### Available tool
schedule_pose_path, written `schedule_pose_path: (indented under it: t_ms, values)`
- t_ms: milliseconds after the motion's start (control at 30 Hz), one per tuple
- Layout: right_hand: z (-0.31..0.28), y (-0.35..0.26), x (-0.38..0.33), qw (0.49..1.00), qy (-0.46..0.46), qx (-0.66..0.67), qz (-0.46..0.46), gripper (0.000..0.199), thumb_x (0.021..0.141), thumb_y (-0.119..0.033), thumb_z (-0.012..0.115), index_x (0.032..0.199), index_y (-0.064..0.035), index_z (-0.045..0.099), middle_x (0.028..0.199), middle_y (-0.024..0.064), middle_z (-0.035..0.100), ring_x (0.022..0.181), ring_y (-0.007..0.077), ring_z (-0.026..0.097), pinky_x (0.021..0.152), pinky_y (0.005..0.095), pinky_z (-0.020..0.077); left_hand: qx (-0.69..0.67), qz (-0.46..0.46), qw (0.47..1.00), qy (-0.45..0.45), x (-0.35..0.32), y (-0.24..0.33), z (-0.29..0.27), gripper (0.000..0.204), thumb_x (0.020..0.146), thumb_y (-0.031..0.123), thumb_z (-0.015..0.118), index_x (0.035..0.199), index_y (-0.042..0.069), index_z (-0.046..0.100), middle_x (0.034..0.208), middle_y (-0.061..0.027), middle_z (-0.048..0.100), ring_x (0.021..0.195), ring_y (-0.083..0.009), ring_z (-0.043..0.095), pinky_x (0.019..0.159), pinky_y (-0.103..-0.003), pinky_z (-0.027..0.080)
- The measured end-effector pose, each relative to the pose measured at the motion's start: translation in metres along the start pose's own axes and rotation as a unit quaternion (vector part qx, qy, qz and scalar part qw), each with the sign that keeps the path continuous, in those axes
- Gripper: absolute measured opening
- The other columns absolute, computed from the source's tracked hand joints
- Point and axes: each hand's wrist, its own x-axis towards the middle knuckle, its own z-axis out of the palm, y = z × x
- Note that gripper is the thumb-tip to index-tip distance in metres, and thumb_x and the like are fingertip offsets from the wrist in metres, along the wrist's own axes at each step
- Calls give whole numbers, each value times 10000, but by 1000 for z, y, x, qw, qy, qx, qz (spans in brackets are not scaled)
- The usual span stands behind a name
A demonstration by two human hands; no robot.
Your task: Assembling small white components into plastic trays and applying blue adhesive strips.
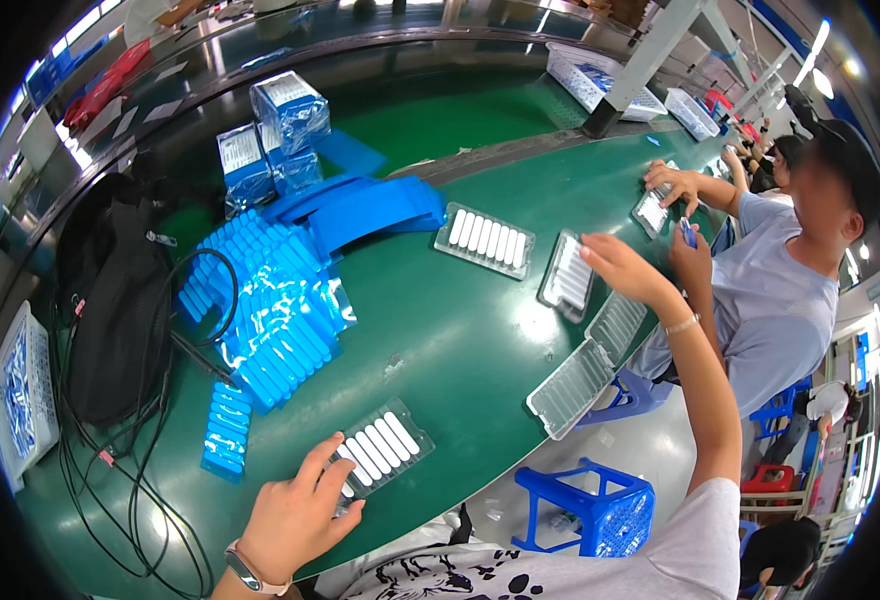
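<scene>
Clock centred on my view. Near tray (412,441), clear with a row of white sticks, lies on the counter (415,350) at 7 o'clock. My left hand (295,518) has its close end: fingers on the upper-left side, thumb by the lower corner, grip partly open to about the tray's width. Looks like a light hold, probably to steady it without pressing the sticks; they face up, side by side, in view for a check.

Right hand (625,270) is out at 3 o'clock, fingers extended, tips at the right edge of the far tray (566,280), also loaded. Thumb is hidden and the tray is blurred, so can't tell if that grip is pinched or only touching. Edge contact likely keeps the fingers off the sticks.

Third tray (485,240), loaded too, sits at 1 o'clock, untouched, just beside the far tray. Clear empty trays (568,388) lie at 4 o'clock by the counter's edge; can't tell if joined. Likely parked there for reach.

Blue strips (270,310) heap at 9 o'clock, blue sheets (380,212) at 11, wrapped packs (290,112) behind them, presumably kept off the working patch. Black bag (110,300) is beyond the strips. Co-worker's hand (672,184) is on another tray (652,213) at 2 o'clock.
</scene>
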Motion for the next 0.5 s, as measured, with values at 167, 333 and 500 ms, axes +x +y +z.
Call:
schedule_pose_path:
  t_ms: [167,333,500]
  values:
    - [21,-78,-65,996,-75,-46,-24,562,921,-345,536,1224,124,469,1249,264,463,1174,369,451,1005,367,346,-23,-46,999,5,-9,4,0,471,644,239,766,1025,76,543,1219,-59,514,599,-228,605,504,-331,497]
    - [43,-132,-94,990,-104,-22,-98,603,900,-387,554,1158,154,494,1204,300,461,1106,410,451,954,416,389,-84,-25,996,11,-9,-5,1,562,676,242,751,1135,46,494,1195,-66,480,670,-239,618,531,-338,516]
    - [61,-178,-103,974,-122,30,-190,574,884,-363,581,1142,144,508,1152,281,487,1088,404,466,946,416,395,-112,-87,990,-13,-21,-14,-10,629,637,241,779,1169,77,485,1220,-67,500,910,-282,613,653,-363,520]
